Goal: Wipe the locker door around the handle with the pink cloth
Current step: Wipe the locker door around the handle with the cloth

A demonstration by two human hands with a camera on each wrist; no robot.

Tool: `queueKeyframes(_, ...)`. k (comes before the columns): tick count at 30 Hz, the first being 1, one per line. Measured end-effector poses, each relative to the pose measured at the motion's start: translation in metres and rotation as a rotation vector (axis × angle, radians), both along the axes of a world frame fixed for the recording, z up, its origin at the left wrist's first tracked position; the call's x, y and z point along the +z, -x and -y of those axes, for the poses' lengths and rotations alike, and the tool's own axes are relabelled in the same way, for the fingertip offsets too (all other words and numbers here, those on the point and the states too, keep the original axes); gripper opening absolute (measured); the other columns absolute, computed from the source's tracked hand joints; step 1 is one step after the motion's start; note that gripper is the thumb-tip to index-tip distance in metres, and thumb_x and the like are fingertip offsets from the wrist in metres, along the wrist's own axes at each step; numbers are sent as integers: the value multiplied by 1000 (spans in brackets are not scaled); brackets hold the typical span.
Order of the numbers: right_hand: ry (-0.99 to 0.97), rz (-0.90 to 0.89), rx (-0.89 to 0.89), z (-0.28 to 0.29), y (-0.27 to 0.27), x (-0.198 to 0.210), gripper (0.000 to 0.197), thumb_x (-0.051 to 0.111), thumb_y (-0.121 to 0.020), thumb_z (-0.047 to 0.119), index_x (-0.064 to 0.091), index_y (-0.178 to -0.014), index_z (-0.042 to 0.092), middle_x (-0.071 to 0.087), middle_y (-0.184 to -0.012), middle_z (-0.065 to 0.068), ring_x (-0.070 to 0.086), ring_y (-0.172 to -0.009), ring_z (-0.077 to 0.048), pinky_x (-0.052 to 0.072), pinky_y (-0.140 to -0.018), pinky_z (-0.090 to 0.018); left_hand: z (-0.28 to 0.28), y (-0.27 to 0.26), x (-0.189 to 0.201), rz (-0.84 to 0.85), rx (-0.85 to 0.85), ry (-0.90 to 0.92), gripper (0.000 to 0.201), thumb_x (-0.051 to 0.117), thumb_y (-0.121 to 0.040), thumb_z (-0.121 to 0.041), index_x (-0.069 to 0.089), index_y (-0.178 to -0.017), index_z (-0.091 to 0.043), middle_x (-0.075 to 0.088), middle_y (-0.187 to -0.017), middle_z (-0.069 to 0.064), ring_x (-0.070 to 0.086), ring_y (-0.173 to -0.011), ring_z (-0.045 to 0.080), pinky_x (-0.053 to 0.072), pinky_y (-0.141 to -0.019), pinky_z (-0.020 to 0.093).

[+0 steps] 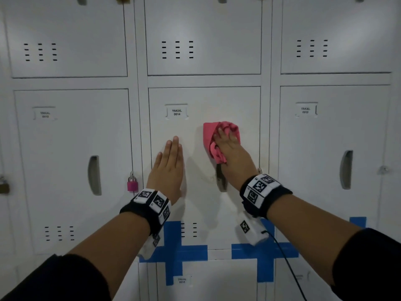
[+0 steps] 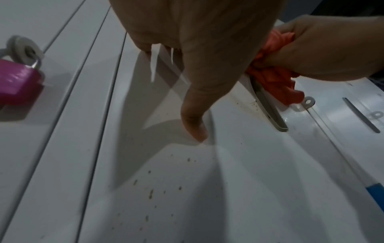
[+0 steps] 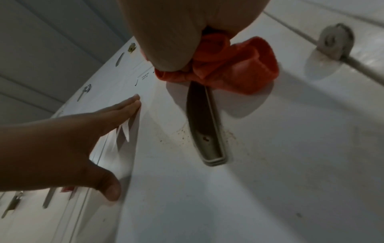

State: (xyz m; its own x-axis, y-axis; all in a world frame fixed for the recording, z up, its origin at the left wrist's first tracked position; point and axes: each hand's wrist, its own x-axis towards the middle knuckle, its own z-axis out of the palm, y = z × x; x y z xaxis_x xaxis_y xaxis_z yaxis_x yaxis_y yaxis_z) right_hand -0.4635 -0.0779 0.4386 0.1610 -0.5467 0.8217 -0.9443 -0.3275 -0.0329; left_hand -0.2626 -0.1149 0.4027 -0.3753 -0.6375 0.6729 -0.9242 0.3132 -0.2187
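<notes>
- A wall of pale grey metal lockers fills the view, each door with vent slots, a label holder and a recessed vertical handle; strips of blue tape [image 1: 175,253] cross the frame below the middle door.
- The locker door [image 1: 195,209] in the middle carries a label [image 1: 176,112] reading "YAKAL 0014".
- Small brown specks dot this door's paint near the handle [image 3: 207,131] and lower down, plainest in the wrist views.
- The left hand [image 1: 168,170] lies flat against the door, left of the handle, fingers straight and together, thumb spread; it holds nothing.
- The right hand [image 1: 232,153] presses the pink cloth [image 1: 213,135] onto the door, fingers curled into the bunched fabric.
- The cloth sits just above the handle, on the door's right half, and its lower folds overlap the handle's top end.
- In the right wrist view the cloth looks orange-red, and the handle's recess below it is uncovered.
- A pink padlock [image 1: 132,183] hangs from the hasp of the neighbouring door on the left, near the left wrist.
- Both wrists wear black bands with black-and-white marker tiles; a thin dark cable [image 1: 288,263] trails down from the right one.
</notes>
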Motion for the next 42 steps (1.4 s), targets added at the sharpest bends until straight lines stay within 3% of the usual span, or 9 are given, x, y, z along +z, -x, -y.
queueKeyframes(4, 46, -141, 4, 2, -9, -3, 62, 41, -90, 13, 26, -149, 11, 14, -159, -6, 5, -147, -22, 13, -116, -30, 3, 5, -2, -17, 13, 22, 119, 73, -76, -17, -22, -145, 0, -31, -154, 17, -22, -145, 32, 7, -121, 46)
queueKeyframes(7, 44, -429, 73, 8, -7, -10, 67, 60, -82, 2, 36, -145, 9, 26, -155, -11, 14, -145, -25, 4, -117, -36, 3, 6, -2, -41, -3, 17, 113, 68, -78, -14, -21, -145, 1, -32, -154, 16, -23, -144, 32, 6, -121, 46)
queueKeyframes(17, 5, -793, 286, 1, 31, -29, 26, 74, -79, 14, 72, -106, 14, 66, -122, -2, 52, -126, -21, 41, -107, -43, 2, -3, 1, 7, -15, -16, 136, 83, -68, -33, -23, -145, 0, -32, -154, 15, -22, -145, 30, 4, -121, 41)
queueKeyframes(20, 134, -689, 306, -4, 33, -14, 23, 76, -76, 18, 73, -97, 12, 70, -115, -4, 56, -122, -22, 44, -104, -40, 4, -3, 0, 0, -15, 4, 131, 81, -71, -26, -24, -145, 0, -33, -154, 14, -23, -145, 30, 4, -121, 41)
queueKeyframes(25, 364, -149, 194, 7, 34, 18, 40, 61, -89, 5, 58, -128, 7, 52, -139, -9, 40, -136, -23, 30, -115, -41, 4, -3, 0, -14, -33, -6, 128, 79, -73, -24, -24, -144, -2, -32, -155, 13, -24, -144, 29, 6, -122, 42)
queueKeyframes(29, 195, 10, 96, 16, 12, 24, 60, 41, -87, 4, 31, -147, 6, 23, -156, -11, 9, -146, -24, 21, -117, -37, 5, -3, 0, -9, -29, -17, 134, 82, -70, -32, -26, -144, -2, -34, -154, 13, -24, -144, 29, 5, -122, 42)
queueKeyframes(32, 162, -59, 39, 18, -4, 22, 62, 36, -89, 17, 26, -149, 6, 18, -158, -11, -1, -145, -20, 16, -118, -39, 4, -4, 1, -7, -41, -31, 137, 83, -68, -36, -26, -144, -3, -35, -153, 12, -25, -144, 28, 6, -122, 42)
queueKeyframes(36, 171, -392, 76, 24, -12, 12, 57, 54, -88, 6, 40, -143, 10, 32, -153, -8, 17, -145, -21, 8, -119, -34, 2, -5, 3, -14, -68, -31, 134, 83, -68, -31, -23, -145, -4, -31, -155, 11, -24, -144, 27, 4, -122, 41)
queueKeyframes(42, 46, -603, 286, 15, 5, -22, 34, 72, -81, 14, 68, -115, 16, 63, -128, -2, 48, -129, -20, 37, -110, -40, 2, -11, 2, -15, -103, -13, 123, 76, -75, -16, -25, -144, -4, -32, -155, 11, -22, -145, 26, 6, -122, 39)
